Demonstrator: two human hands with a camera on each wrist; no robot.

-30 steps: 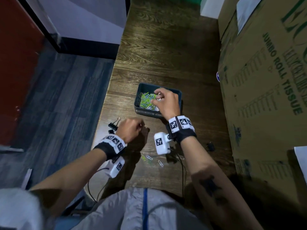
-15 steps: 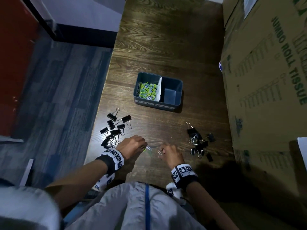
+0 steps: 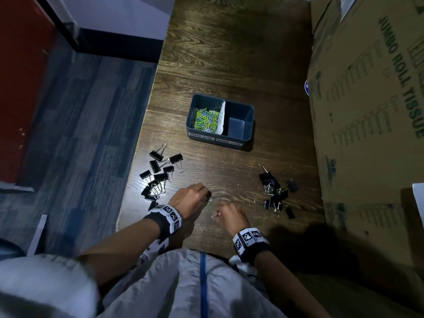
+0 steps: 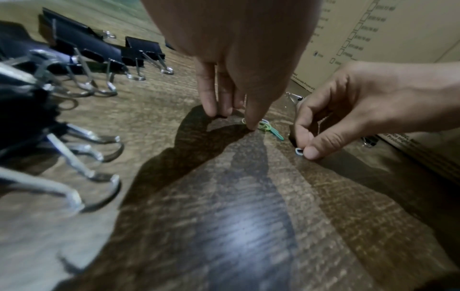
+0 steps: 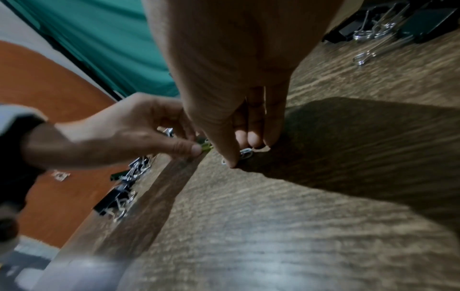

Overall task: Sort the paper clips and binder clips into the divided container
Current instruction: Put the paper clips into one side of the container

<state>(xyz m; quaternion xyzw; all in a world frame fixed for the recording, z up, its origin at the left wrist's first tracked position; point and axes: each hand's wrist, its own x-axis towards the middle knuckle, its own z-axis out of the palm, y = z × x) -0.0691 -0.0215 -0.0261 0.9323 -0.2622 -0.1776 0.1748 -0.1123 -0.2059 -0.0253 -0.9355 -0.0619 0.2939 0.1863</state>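
Observation:
The dark divided container [image 3: 241, 143] stands mid-table; its left compartment holds green and pale paper clips [image 3: 206, 120], its right one [image 3: 238, 125] holds nothing. Near the table's front edge my left hand [image 3: 205, 196] pinches a few green and blue paper clips [image 4: 265, 126] lying on the wood. Just right of it, my right hand [image 3: 218, 215] pinches a single pale paper clip [image 5: 245, 153] between thumb and fingers, also against the table. Black binder clips lie in two piles, one on the left [image 3: 160, 173] and one on the right [image 3: 275, 191].
A large cardboard box [image 3: 367, 111] walls off the table's right side. The table's left edge [image 3: 146, 125] drops to a grey floor, and the left binder clip pile lies close to it. Bare wood lies between the hands and the container.
My right hand left the container and came back to the near table beside my left hand. Both hands have closed their fingers on loose paper clips there.

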